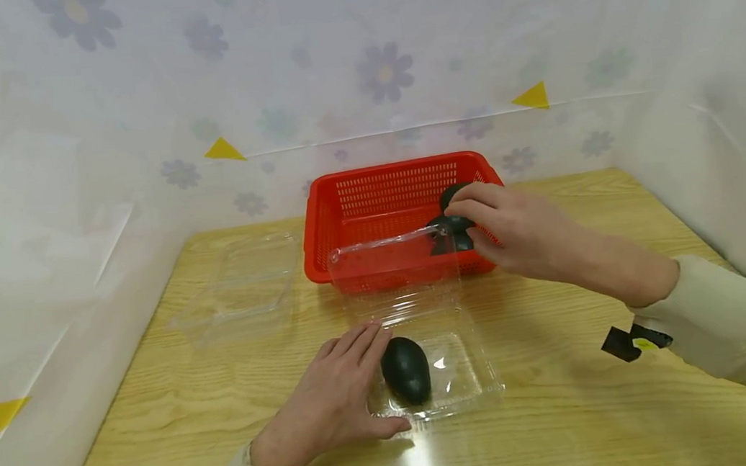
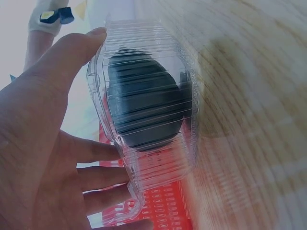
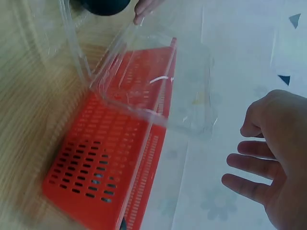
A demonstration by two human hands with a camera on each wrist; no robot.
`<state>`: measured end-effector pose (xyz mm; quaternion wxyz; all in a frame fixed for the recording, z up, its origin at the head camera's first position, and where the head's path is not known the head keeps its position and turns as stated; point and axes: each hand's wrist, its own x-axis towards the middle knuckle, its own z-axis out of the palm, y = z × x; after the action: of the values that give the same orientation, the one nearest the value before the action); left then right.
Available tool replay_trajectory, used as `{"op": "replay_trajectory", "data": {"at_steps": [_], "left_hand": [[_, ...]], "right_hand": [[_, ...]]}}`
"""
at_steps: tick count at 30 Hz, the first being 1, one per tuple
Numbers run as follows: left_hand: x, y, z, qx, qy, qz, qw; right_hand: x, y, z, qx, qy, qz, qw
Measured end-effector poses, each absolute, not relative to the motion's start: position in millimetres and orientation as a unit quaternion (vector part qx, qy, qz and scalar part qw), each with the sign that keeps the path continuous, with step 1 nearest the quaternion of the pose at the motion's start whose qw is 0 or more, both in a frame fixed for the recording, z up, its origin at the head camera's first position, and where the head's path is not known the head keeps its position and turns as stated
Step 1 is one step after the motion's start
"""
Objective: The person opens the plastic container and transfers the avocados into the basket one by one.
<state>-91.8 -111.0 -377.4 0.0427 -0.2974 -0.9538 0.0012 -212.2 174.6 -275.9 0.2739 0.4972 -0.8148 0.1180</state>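
Note:
A clear plastic clamshell box [image 1: 450, 372] stands on the table with its lid [image 1: 395, 264] raised, and one dark green, smooth avocado [image 1: 406, 370] lies inside at the left. My left hand [image 1: 338, 390] rests along the box's left side, thumb at the front edge, fingers straight [image 2: 33, 129]. My right hand [image 1: 515, 226] reaches over the red basket [image 1: 322, 244], where several dark avocados [image 1: 458, 241] lie at the right end. In the right wrist view, the right hand [image 3: 278, 153] hovers above the rim with loosely bent fingers and nothing between them.
Left of the basket lies another clear plastic box [image 1: 240, 285], opened out on the wooden table [image 1: 183, 398]. White flower-patterned sheeting [image 1: 388, 73] stands behind and at both sides, with yellow triangles [image 1: 224, 150] on it.

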Motion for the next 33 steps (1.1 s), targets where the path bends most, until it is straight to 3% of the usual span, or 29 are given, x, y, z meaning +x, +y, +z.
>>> {"op": "replay_trajectory", "data": {"at_steps": [11, 21, 33], "left_hand": [[-93, -113, -376, -0.292, -0.956, -0.004, 0.039], [-93, -113, -376, -0.291, -0.956, 0.000, 0.033], [-93, -114, -376, -0.289, -0.957, 0.012, 0.028]], "right_hand": [[-163, 144, -293, 0.578, -0.779, 0.094, 0.226], [-141, 125, -315, 0.623, -0.766, 0.075, 0.141], [-133, 110, -349, 0.661, -0.735, 0.051, 0.141]]}}
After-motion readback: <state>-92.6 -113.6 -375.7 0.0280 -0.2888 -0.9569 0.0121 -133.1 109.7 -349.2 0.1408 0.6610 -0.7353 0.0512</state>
